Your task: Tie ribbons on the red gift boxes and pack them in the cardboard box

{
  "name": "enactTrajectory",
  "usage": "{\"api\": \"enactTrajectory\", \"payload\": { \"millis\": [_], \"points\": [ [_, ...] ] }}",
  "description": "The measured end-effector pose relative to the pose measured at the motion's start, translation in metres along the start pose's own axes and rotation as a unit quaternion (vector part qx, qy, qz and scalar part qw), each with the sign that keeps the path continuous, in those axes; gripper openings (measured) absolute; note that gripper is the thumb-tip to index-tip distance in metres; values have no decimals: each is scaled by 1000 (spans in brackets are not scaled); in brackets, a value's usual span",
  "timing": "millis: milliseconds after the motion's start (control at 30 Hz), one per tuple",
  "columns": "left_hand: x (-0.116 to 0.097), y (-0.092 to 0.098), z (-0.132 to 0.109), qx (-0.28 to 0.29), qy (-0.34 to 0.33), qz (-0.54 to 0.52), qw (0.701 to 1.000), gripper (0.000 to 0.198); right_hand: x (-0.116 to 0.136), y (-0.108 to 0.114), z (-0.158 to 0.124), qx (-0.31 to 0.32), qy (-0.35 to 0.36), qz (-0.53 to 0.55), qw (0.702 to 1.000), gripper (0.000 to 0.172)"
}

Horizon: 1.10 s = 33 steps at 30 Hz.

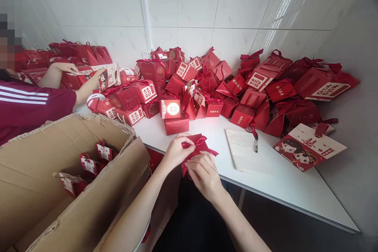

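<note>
A small red gift box [195, 138] with a red ribbon bow [201, 142] on top is between my hands, at the front edge of the white table. My left hand [178, 150] pinches the bow's left side between thumb and fingers. At the lower right of the bow, my right hand [204, 172] is closed with its fingertips on the ribbon. My hands cover much of the box's lower part. Just beyond it, a red box with a white patterned face [170, 109] rests on another red box [177, 125].
Many red gift boxes [203, 78] are heaped along the tiled wall. An open notebook [246, 151] with a pen [256, 143] lies right, near a gift bag with cartoon figures [307, 147]. A cardboard carton [71, 208] holding several boxes stands left. Behind it, a co-worker's arm [85, 90] reaches among boxes.
</note>
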State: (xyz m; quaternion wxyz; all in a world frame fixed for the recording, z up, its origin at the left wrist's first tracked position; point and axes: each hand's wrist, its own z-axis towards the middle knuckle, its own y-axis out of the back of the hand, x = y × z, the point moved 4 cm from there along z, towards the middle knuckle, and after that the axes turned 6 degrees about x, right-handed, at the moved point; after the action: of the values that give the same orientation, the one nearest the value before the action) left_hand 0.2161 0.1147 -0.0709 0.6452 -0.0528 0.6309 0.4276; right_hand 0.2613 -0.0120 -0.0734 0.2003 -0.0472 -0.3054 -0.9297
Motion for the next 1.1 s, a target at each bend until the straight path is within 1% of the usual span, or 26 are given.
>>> {"api": "enactTrajectory", "payload": {
  "millis": [200,433,700,800,833,867,900,933,967,1000,1033,1067,1100],
  "points": [
    [-1,0,2,1,19,-15,1000,8,1,-2,-1,-12,-14,25,1000,15],
    [2,0,2,-3,0,-9,1000,8,2,0,1,-16,-7,35,999,14],
    [3,0,2,3,1,-19,1000,7,7,4,4,4,-2,61,998,15],
    [2,0,3,3,-2,-13,1000,7,1,10,0,16,8,111,994,8],
    [2,0,3,5,-2,-9,1000,7,-6,14,-2,4,-9,125,992,9],
    [2,0,3,9,0,-6,1000,7,-17,19,-4,-20,-53,131,990,13],
    [2,0,3,14,3,-3,1000,7,-30,24,-6,-48,-119,128,983,18],
    [3,1,3,19,6,-1,1000,7,-45,27,-9,-64,-203,123,969,23],
    [3,1,3,23,11,1,1000,6,-59,28,-12,-55,-287,123,948,28],
    [3,1,3,25,14,2,1000,6,-72,27,-15,-28,-360,132,923,31],
    [3,1,3,27,15,1,1000,6,-81,25,-16,14,-410,154,899,36],
    [3,2,3,27,15,0,1000,6,-86,21,-17,56,-436,185,879,39],
    [3,2,3,27,14,-1,1000,6,-88,18,-16,90,-447,218,863,43]
  ]
}}
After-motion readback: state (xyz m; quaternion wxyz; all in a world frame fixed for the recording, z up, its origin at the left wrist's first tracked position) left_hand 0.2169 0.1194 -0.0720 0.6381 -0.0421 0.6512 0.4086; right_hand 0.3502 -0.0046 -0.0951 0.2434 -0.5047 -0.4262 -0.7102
